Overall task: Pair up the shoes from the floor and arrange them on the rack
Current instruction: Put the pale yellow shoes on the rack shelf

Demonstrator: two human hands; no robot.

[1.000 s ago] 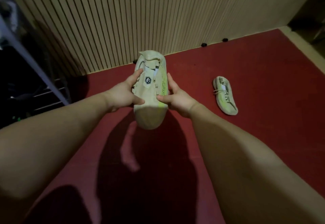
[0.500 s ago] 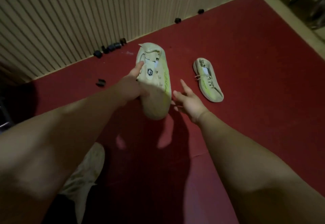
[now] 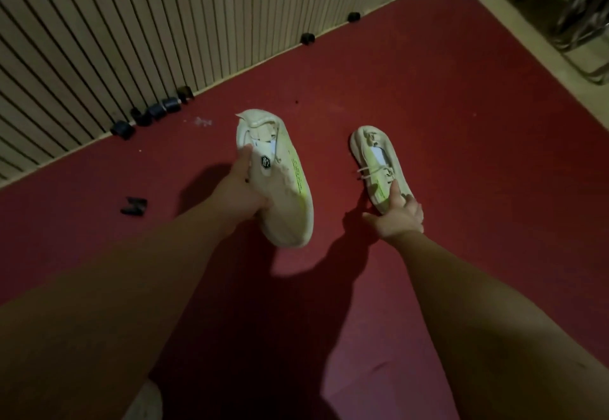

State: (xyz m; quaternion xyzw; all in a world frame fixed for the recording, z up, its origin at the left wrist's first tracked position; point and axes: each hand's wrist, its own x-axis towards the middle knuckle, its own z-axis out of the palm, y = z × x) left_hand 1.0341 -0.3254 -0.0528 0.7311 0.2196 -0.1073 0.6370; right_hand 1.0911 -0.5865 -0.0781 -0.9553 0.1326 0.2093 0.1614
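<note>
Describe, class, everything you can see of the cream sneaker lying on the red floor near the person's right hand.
The cream knit sneaker on the floor has a neon yellow-green stripe along its side, pale laces tied loosely across the middle, and a white insole label showing inside the opening. It lies on the red floor, heel away from the person, toe toward them. The right hand touches its toe end, fingers laid over the upper; whether the grip has closed is unclear. It matches the shoe held in the left hand.

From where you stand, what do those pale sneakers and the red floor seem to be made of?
Held sneaker: seemingly soft knit fabric, matte cream, neon-yellow side stripe. Floor sneaker: looks the same, with cord laces. Red floor: probably low-pile carpet or matting; flat, matte, speckled with lint.
</note>
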